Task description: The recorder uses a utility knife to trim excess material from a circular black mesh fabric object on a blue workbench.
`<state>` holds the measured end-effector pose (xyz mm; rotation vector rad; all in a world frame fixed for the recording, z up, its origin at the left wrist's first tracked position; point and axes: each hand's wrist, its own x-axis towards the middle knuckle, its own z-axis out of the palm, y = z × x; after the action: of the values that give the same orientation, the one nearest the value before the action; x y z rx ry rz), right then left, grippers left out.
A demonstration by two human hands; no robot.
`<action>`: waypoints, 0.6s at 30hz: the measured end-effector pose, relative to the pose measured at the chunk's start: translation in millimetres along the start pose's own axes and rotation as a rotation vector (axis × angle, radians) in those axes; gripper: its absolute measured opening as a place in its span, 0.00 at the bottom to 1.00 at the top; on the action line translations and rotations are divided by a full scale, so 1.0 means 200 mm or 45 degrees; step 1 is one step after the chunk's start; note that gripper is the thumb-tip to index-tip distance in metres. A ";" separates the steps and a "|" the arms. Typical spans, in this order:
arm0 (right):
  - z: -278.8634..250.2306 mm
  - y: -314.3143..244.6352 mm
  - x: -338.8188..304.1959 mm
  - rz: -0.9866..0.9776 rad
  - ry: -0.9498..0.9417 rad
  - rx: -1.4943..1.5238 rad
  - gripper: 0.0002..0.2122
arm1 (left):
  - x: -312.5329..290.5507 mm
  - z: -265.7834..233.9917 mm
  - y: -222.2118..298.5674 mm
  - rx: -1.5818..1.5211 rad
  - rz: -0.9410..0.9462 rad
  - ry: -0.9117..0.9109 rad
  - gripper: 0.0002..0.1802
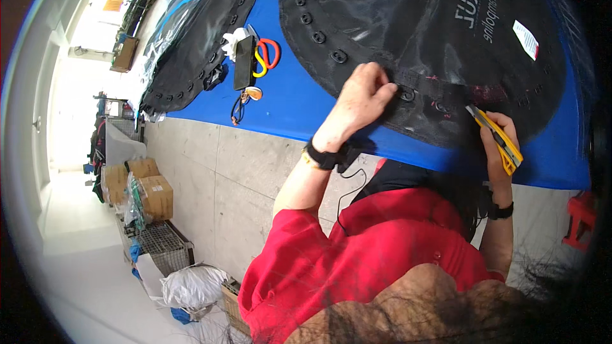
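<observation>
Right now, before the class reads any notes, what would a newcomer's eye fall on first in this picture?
Probably the big black round mat spread over the blue tabletop, with the left hand at its near edge. Next comes the bright yellow knife in the right hand, by the mat's near right part. The red and yellow scissors also stand out, left of the mat beside a dark phone.

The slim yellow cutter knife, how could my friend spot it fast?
Find the big blue tabletop, then the large rounded black mesh mat on its right. At the mat's near edge, look in the person's right hand. The slim yellow cutter knife is held, while the red-and-yellow-handled scissors lie on the tabletop.
</observation>
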<state>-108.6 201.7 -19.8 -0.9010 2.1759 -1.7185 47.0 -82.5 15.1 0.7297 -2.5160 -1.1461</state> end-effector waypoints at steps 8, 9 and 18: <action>0.01 0.00 -0.01 0.055 0.046 0.006 0.11 | -0.17 -0.06 -0.20 -0.086 -0.101 0.119 0.08; 0.02 0.01 -0.01 0.053 0.050 0.015 0.11 | -0.18 -0.03 -0.13 0.023 -0.013 0.184 0.08; 0.03 -0.08 0.00 -0.052 0.087 -0.070 0.10 | -0.17 0.40 0.20 0.022 0.382 0.193 0.14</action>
<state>-99.4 194.6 -6.0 -0.9188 2.2742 -1.7406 25.7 8.2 -6.9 0.4070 -2.4072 -0.9300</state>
